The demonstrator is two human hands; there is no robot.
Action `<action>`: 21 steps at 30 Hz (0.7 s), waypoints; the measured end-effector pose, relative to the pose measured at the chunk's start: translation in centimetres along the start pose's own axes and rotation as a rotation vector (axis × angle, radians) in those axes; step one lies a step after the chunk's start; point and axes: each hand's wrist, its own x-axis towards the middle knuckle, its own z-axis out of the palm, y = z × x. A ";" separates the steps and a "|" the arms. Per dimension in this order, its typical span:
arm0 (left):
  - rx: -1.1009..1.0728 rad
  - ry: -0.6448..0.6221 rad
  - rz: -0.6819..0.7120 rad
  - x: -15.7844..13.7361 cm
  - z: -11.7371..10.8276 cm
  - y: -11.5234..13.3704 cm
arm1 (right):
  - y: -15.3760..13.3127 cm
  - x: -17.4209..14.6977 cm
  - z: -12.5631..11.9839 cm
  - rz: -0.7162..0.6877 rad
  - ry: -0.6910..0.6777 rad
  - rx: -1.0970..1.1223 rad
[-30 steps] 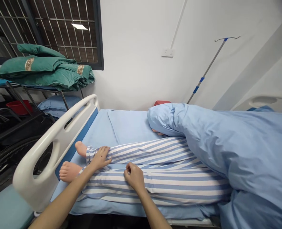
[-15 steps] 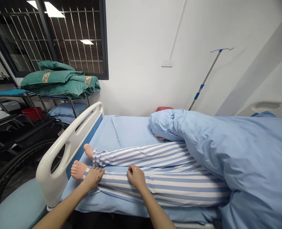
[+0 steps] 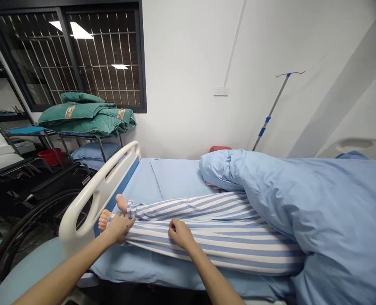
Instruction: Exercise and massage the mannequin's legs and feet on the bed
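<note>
A manikin lies on the bed in blue-and-white striped trousers [image 3: 213,226], its bare feet [image 3: 105,219] near the white footboard [image 3: 94,195]. My left hand [image 3: 118,226] grips the cuff of the near trouser leg at the ankle. My right hand [image 3: 179,234] pinches the striped cloth of the same leg, further up near the knee. A light blue quilt [image 3: 302,199] is folded back over the manikin's upper body, and a manikin hand shows just under its edge.
The bed has a light blue sheet [image 3: 171,178]. A wheelchair [image 3: 32,199] stands left of the footboard. Folded green blankets [image 3: 89,116] lie on a rack under the barred window. An IV pole [image 3: 270,112] leans against the white wall behind the bed.
My left hand has slid from the far leg's cuff down to the near leg's ankle cuff. The right hand keeps its pinch. The view has shifted left and back a little.
</note>
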 end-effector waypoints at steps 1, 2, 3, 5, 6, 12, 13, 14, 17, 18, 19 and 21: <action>0.057 -0.018 0.004 -0.1 0.5 0.2 | 0.2 -0.2 0.7 -0.002 0.006 -0.018; 0.110 -0.031 0.008 -0.2 1.1 0.5 | 0.3 -0.3 1.4 -0.006 0.025 -0.046; 0.153 -0.034 0.012 -0.2 1.9 0.8 | 0.4 -0.5 2.0 -0.012 0.056 -0.081; 0.167 -0.008 0.012 0.0 3.2 1.4 | 0.6 -0.7 3.1 -0.028 0.130 -0.156; 0.148 0.006 0.009 0.1 3.8 1.7 | 0.7 -0.8 3.4 -0.032 0.157 -0.186; 0.054 0.033 0.004 0.5 4.5 2.8 | 0.7 -0.9 3.9 -0.043 0.212 -0.249; 0.053 0.033 0.007 0.5 4.4 3.1 | 0.7 -0.9 4.0 -0.047 0.220 -0.254; 0.049 0.040 0.016 0.6 4.2 3.6 | 0.8 -0.9 4.0 -0.049 0.226 -0.258; -0.018 0.103 0.087 0.9 4.0 5.5 | 0.8 -1.0 4.2 -0.055 0.232 -0.270; -0.057 0.125 0.118 1.1 4.1 6.2 | 0.8 -1.0 4.2 -0.059 0.236 -0.272; -0.099 0.136 0.145 1.3 4.2 6.7 | 0.8 -1.0 4.2 -0.062 0.240 -0.273; -0.172 0.120 0.155 1.6 4.7 7.5 | 0.8 -1.1 4.2 -0.067 0.247 -0.271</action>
